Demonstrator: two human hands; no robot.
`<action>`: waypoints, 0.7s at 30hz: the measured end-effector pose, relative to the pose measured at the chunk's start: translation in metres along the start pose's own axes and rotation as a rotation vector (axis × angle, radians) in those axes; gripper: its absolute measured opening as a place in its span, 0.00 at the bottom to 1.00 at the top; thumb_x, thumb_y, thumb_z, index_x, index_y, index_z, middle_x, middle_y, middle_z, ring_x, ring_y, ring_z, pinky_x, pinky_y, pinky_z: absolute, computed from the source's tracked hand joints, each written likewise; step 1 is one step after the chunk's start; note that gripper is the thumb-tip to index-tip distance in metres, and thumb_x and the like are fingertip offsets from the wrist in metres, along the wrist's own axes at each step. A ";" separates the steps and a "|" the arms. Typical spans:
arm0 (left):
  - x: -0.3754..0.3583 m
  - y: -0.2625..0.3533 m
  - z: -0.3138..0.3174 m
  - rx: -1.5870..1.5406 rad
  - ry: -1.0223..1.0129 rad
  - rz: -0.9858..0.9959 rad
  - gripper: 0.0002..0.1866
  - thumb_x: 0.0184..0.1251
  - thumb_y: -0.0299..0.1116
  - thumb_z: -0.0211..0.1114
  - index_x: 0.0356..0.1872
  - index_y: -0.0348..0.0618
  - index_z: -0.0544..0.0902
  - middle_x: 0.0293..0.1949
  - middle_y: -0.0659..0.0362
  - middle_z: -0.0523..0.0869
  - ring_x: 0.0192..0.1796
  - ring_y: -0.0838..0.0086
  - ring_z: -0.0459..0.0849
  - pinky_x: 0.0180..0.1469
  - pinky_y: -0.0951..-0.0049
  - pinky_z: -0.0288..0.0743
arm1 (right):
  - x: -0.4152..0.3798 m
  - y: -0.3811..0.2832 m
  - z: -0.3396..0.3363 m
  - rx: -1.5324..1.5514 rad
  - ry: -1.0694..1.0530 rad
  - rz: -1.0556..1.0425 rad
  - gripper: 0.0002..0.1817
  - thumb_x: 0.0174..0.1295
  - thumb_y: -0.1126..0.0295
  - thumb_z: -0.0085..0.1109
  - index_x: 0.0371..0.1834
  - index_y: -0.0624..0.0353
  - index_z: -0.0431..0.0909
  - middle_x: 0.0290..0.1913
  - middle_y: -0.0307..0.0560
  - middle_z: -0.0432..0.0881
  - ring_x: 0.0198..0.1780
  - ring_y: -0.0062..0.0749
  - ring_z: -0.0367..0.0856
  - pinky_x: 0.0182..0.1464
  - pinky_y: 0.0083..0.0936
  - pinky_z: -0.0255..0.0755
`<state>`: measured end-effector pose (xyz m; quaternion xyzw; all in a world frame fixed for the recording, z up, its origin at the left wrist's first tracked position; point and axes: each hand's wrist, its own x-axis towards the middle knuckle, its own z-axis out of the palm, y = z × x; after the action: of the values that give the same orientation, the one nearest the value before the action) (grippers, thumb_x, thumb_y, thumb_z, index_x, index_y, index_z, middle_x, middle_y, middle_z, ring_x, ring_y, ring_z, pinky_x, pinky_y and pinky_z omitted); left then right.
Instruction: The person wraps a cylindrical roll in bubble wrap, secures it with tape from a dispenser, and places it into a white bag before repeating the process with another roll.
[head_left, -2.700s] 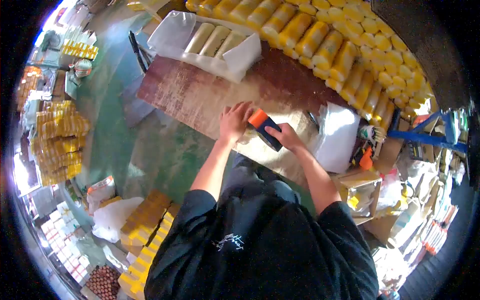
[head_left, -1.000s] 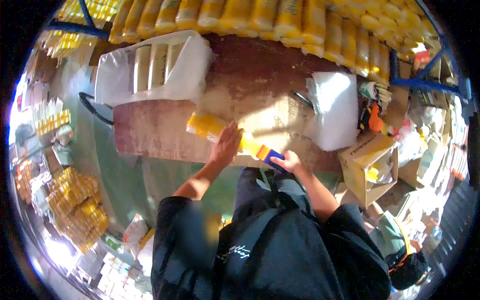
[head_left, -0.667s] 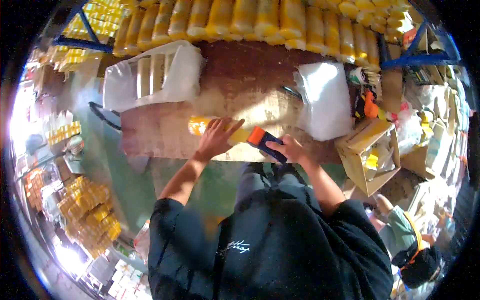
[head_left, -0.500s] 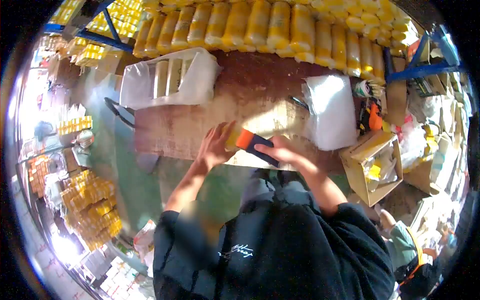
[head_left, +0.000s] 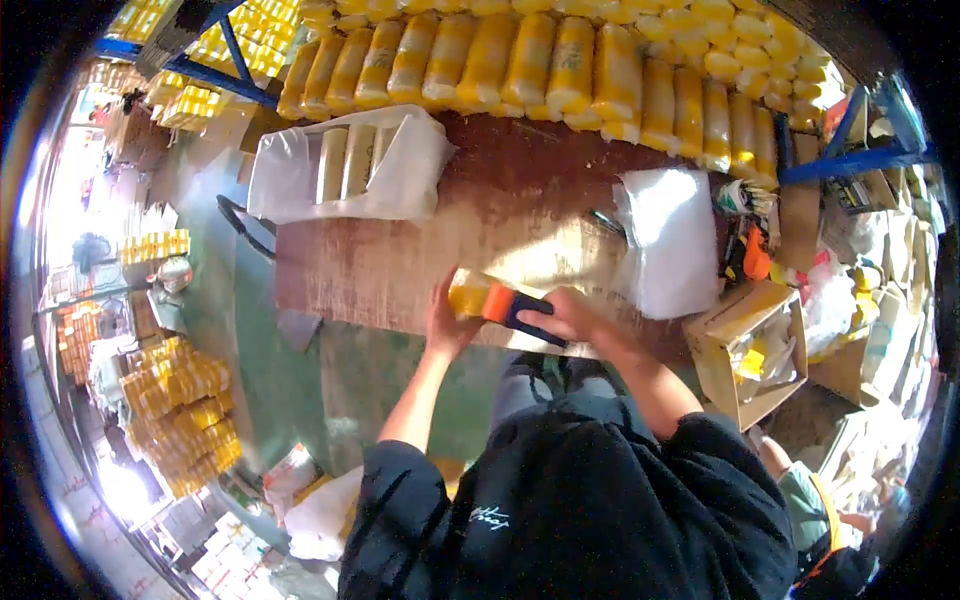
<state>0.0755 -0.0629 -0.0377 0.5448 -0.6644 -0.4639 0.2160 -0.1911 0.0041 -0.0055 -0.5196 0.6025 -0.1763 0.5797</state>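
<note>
My left hand [head_left: 447,325] is closed around one side of a small yellow block-like item [head_left: 468,293], perhaps a roll of tape. In my right hand [head_left: 575,318] is a dark blue tool with an orange end [head_left: 521,311], its thumb lying along the body. The orange end touches or nearly touches the yellow item. Both hands are over the near edge of the wooden worktable [head_left: 370,265]. The exact kind of either item is too blurred to make out.
A clear plastic bag [head_left: 420,165] with pale rolls lies at the table's back left. Several yellow wrapped rolls [head_left: 530,62] line the back. To the right are a white sheet stack [head_left: 672,240], an orange-handled tool [head_left: 755,255] and an open cardboard box [head_left: 745,350]. Another person [head_left: 810,510] is at lower right.
My left hand has gone from spread fingers beside the yellow item to wrapping around its side. My right hand still holds the dark blue and orange tool. The camera view has shifted slightly.
</note>
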 end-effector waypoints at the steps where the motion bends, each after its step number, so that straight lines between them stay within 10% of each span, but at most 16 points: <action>1: 0.001 -0.026 0.007 -0.112 -0.020 0.041 0.54 0.47 0.31 0.83 0.79 0.51 0.64 0.65 0.47 0.78 0.65 0.52 0.79 0.65 0.56 0.76 | 0.013 -0.008 0.004 -0.114 0.025 0.054 0.38 0.58 0.30 0.60 0.33 0.61 0.88 0.28 0.60 0.87 0.34 0.52 0.89 0.43 0.43 0.81; 10: 0.011 -0.117 0.004 0.541 -0.370 0.135 0.50 0.58 0.36 0.75 0.83 0.60 0.58 0.84 0.53 0.55 0.82 0.51 0.57 0.77 0.44 0.57 | 0.073 0.001 0.049 -0.416 -0.025 0.191 0.41 0.54 0.29 0.63 0.39 0.64 0.89 0.37 0.64 0.88 0.42 0.58 0.89 0.48 0.45 0.82; 14: 0.008 -0.060 0.012 0.738 -0.166 0.269 0.51 0.57 0.40 0.76 0.82 0.54 0.59 0.82 0.53 0.59 0.83 0.52 0.56 0.81 0.44 0.51 | 0.023 0.020 0.002 -0.419 -0.135 0.264 0.41 0.55 0.28 0.60 0.39 0.63 0.89 0.39 0.64 0.89 0.43 0.56 0.90 0.49 0.44 0.83; 21: 0.015 -0.009 0.045 0.670 -0.389 0.319 0.59 0.44 0.38 0.83 0.81 0.48 0.60 0.79 0.50 0.63 0.83 0.53 0.55 0.84 0.48 0.44 | -0.006 0.071 -0.015 -0.392 -0.071 0.320 0.41 0.52 0.26 0.62 0.30 0.61 0.89 0.32 0.60 0.88 0.37 0.55 0.89 0.45 0.44 0.83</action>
<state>0.0399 -0.0593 -0.0699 0.3776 -0.8830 -0.2769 -0.0337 -0.2353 0.0313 -0.0568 -0.5257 0.6791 0.0563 0.5091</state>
